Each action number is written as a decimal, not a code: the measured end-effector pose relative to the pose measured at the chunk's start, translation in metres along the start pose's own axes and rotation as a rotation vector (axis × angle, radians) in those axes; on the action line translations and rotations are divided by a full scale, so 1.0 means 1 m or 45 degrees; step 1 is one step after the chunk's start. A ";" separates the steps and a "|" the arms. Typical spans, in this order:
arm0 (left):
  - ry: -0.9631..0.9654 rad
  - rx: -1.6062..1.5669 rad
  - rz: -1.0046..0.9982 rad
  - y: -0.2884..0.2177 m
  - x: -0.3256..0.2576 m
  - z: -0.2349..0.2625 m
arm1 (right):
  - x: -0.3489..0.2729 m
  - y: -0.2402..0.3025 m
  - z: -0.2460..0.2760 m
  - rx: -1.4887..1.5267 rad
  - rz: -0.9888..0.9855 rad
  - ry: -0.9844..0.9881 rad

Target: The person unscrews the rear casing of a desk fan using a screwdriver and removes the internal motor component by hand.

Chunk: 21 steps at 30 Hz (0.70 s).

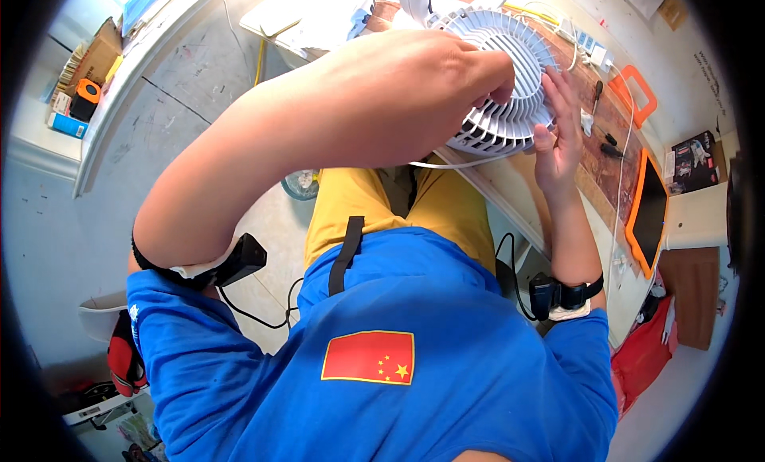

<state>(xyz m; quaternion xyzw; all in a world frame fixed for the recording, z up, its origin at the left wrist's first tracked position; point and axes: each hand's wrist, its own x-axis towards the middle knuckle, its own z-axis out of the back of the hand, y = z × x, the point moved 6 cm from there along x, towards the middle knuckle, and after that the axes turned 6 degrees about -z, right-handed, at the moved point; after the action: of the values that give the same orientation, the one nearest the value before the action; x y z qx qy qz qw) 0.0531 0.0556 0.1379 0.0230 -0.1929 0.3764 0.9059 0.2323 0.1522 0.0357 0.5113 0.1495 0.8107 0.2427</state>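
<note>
White fan grille (pixel 510 88) upper centre of frame, at table (pixel 594 171) edge | left hand (pixel 470 72) gripping its rim | right hand (pixel 558 127) spread flat against it | grille not yet off.

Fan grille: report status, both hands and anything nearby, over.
Left hand gripping white fan grille face. Right hand flat against its rim. Screwdrivers beside it on bench.

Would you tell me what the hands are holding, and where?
A white fan grille: left hand grips its face, right hand steadies its right rim.
</note>
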 end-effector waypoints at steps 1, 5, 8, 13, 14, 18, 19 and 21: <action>0.003 -0.026 0.080 0.001 -0.001 -0.001 | 0.000 0.000 -0.001 0.002 0.002 -0.002; 0.039 0.239 0.219 -0.014 0.006 0.012 | 0.000 0.001 0.000 -0.009 -0.010 0.001; 0.367 0.371 0.424 -0.010 0.004 0.007 | 0.000 0.001 0.001 -0.012 -0.015 0.002; 0.108 0.235 -0.091 -0.015 -0.003 0.009 | 0.001 0.002 0.002 -0.042 0.010 0.003; 0.101 0.224 -0.148 -0.017 -0.004 0.006 | 0.000 0.002 0.002 -0.040 0.003 0.000; 0.093 0.295 0.198 -0.019 0.007 0.004 | 0.002 0.003 0.001 -0.055 0.020 0.003; 0.168 0.351 0.338 -0.015 0.006 0.005 | 0.002 0.002 0.001 -0.052 0.021 0.003; 0.312 0.435 0.403 -0.012 0.006 0.004 | 0.001 0.002 0.001 -0.053 0.016 -0.005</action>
<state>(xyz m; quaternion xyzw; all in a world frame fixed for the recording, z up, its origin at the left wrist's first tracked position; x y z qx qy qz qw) 0.0637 0.0504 0.1451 0.0992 -0.0167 0.5404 0.8353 0.2326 0.1512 0.0384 0.5086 0.1289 0.8143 0.2483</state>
